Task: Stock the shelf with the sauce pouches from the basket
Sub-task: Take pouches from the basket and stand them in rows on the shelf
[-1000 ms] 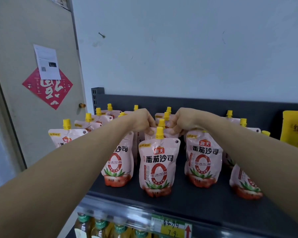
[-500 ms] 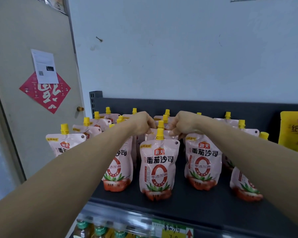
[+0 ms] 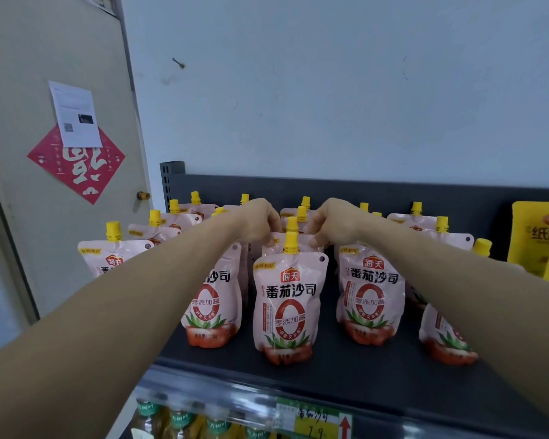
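Left hand (image 3: 260, 221), right hand (image 3: 333, 220) unmoved; pinching half-hidden pouch (image 3: 301, 240)

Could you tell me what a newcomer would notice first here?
The left hand and right hand pinch the top of a pink sauce pouch mid-shelf. Yellow-capped pouches crowd the dark shelf; a red diamond poster hangs on the door at left.

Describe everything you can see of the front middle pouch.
The front pouch is pale pink, glossy plastic, with a yellow cap, black lettering, a red ring, tomato artwork and a hole in its top right corner. It stands upright, label forward, near the front edge of the shelf. The left hand and right hand hold the rear pouch, seemingly not this one.
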Available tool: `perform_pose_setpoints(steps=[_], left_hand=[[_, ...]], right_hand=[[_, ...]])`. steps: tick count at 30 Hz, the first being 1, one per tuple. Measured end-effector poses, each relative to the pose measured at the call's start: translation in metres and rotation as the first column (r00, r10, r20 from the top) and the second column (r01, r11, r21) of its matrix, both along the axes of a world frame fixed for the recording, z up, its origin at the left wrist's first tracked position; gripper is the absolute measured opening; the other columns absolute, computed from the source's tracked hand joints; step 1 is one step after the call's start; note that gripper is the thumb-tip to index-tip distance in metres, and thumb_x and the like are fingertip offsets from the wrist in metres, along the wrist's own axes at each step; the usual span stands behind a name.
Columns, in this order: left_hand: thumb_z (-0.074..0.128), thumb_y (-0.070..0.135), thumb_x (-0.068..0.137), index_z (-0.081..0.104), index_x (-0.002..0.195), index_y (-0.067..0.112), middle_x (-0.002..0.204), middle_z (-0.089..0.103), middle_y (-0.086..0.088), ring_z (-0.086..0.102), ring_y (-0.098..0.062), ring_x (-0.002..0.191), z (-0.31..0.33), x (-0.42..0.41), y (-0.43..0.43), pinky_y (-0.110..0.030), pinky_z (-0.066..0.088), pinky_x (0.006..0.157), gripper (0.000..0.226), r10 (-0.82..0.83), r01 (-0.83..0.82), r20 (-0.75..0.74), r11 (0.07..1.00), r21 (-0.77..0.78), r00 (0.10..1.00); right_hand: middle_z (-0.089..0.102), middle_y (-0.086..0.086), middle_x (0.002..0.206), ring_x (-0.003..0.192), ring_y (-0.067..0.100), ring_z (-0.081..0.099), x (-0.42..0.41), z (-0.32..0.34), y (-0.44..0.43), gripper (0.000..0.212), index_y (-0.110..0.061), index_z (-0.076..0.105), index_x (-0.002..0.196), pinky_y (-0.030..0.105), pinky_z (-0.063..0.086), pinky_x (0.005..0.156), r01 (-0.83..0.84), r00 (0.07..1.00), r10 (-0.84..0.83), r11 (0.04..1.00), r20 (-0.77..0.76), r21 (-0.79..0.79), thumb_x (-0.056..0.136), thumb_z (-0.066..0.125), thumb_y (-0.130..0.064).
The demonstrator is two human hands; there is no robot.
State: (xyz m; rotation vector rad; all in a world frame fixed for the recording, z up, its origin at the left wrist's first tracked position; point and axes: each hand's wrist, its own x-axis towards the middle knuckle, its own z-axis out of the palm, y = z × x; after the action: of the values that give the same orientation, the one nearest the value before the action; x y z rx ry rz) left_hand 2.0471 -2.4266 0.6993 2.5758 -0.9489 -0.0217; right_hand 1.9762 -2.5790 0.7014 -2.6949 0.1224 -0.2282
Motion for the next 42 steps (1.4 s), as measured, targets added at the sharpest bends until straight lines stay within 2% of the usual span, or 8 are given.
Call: perform_pose_setpoints(steps=[4,9,12,23,28,34,38,42], left_hand=[[0.066,-0.001,0.08,0.069,0.096,0.007,0.084,0.06,0.002,0.055,-0.015,0.083,-0.001,-0.001,-0.001,-0.024,0.043,0.074,0.018,-0.004,0.007,0.031,0.996,-0.092,1.0],[0.063,-0.001,0.083,0.068,0.103,0.009,0.09,0.06,0.004,0.056,-0.015,0.088,-0.003,-0.001,-0.004,-0.029,0.046,0.08,0.023,-0.003,0.003,-0.011,1.0,-0.021,1.0],[0.062,-0.001,0.082,0.068,0.092,0.013,0.081,0.06,0.007,0.056,-0.017,0.088,-0.002,0.001,-0.004,-0.033,0.049,0.087,0.018,-0.031,0.032,-0.047,0.999,0.021,0.998],[0.064,0.002,0.081,0.068,0.101,0.009,0.096,0.066,-0.004,0.056,-0.019,0.087,-0.004,0.003,-0.004,-0.03,0.046,0.076,0.022,-0.05,0.049,0.012,0.997,0.056,0.999],[0.066,0.002,0.081,0.07,0.092,0.009,0.079,0.062,0.004,0.057,-0.016,0.081,0.002,0.005,0.001,-0.029,0.047,0.08,0.014,-0.028,0.028,0.002,0.992,-0.123,1.0],[0.069,0.006,0.08,0.06,0.114,0.009,0.109,0.067,-0.009,0.062,-0.023,0.099,0.024,-0.004,0.017,-0.038,0.048,0.091,0.035,-0.106,-0.036,-0.237,0.848,-0.528,0.966],[0.069,0.009,0.081,0.057,0.119,0.01,0.112,0.066,-0.005,0.061,-0.022,0.104,0.03,-0.013,0.021,-0.032,0.048,0.092,0.04,-0.191,-0.048,-0.336,0.807,-0.589,0.922],[0.065,0.007,0.083,0.055,0.125,0.012,0.115,0.065,-0.004,0.061,-0.022,0.107,0.038,-0.019,0.024,-0.04,0.047,0.098,0.043,-0.281,-0.046,-0.375,0.746,-0.665,0.883]], right_hand=[[0.066,0.008,0.104,0.096,0.022,0.061,0.0,-0.001,0.002,0.014,-0.007,0.071,0.095,0.031,0.05,0.084,0.031,0.994,-0.026,0.998,0.109,-0.046,0.081,0.068,-0.005],[0.066,0.008,0.095,0.097,0.025,0.065,0.0,0.003,-0.003,0.018,-0.005,0.069,0.103,0.037,0.052,0.093,-0.014,0.999,0.014,1.0,-0.049,0.006,0.087,0.062,-0.006],[0.062,0.003,0.094,0.099,0.023,0.061,0.001,0.002,-0.006,0.022,-0.005,0.068,0.109,0.04,0.048,0.099,-0.031,0.997,0.03,0.999,-0.067,-0.011,0.088,0.061,-0.009],[0.07,0.006,0.1,0.095,0.021,0.063,0.01,-0.007,-0.008,0.027,-0.011,0.071,0.106,0.037,0.05,0.091,-0.032,0.994,0.036,0.999,-0.1,0.044,0.082,0.069,-0.023],[0.063,0.002,0.081,0.088,0.021,0.058,0.008,-0.001,-0.001,0.011,-0.013,0.068,0.074,0.032,0.047,0.078,-0.028,1.0,0.028,1.0,0.007,0.014,0.085,0.066,-0.014],[0.06,0.004,0.077,0.084,0.021,0.058,-0.001,0.045,-0.002,0.016,-0.013,0.06,0.071,0.035,0.054,0.084,-0.013,0.952,-0.072,0.961,0.296,0.275,0.087,0.06,-0.009],[0.058,-0.001,0.071,0.079,0.018,0.057,-0.008,0.085,0.001,0.023,-0.015,0.058,0.063,0.031,0.052,0.075,-0.038,0.853,-0.213,0.886,0.477,0.462,0.085,0.061,-0.012],[0.06,0.0,0.072,0.078,0.021,0.062,-0.015,0.112,0.007,0.024,-0.018,0.055,0.062,0.033,0.054,0.072,-0.068,0.777,-0.296,0.837,0.555,0.542,0.085,0.061,-0.012]])
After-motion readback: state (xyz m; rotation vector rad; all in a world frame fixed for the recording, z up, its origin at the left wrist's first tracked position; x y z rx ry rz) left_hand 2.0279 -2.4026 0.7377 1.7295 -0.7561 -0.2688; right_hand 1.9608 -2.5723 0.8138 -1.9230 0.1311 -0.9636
